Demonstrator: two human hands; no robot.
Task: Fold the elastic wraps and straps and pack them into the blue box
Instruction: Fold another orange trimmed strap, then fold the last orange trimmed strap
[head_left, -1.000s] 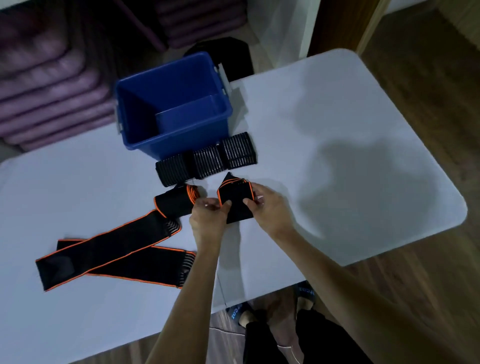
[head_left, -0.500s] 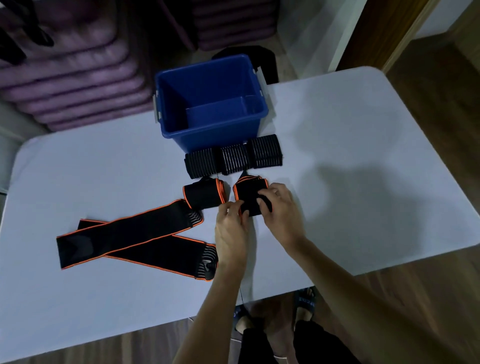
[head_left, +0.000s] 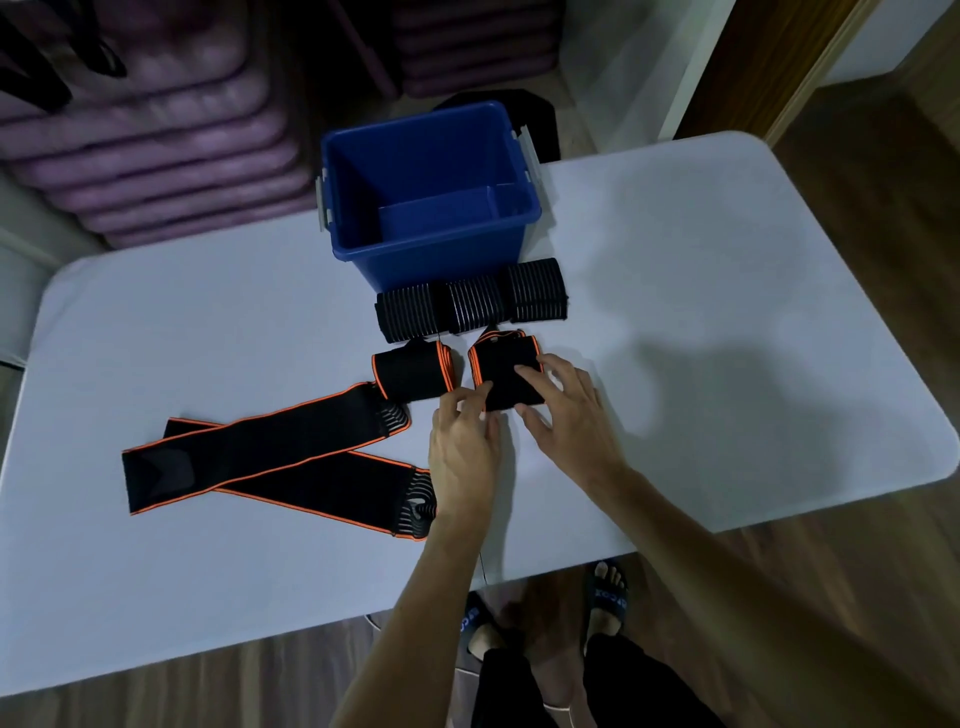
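On the white table (head_left: 727, 291), far left of the fingers, two long black straps with orange edges (head_left: 270, 462), lying flat and crossed over each other, not folded. Just left of the left fingertips, a rolled orange-edged wrap (head_left: 413, 370), touching the end of the upper long strap. Left hand (head_left: 464, 452) with fingers curled, fingertips pinching the near left corner of the folded orange-edged wrap (head_left: 503, 371). Right hand (head_left: 569, 415) on the same wrap, fingers spread and fairly straight, pressing on its top and right side, thumb at its near edge. Just beyond the fingers, three rolled black ribbed wraps (head_left: 470, 306) in a row, touching each other. Behind this row, touching or nearly touching it, the blue box (head_left: 358, 218), open on top, with no wrap visible inside.
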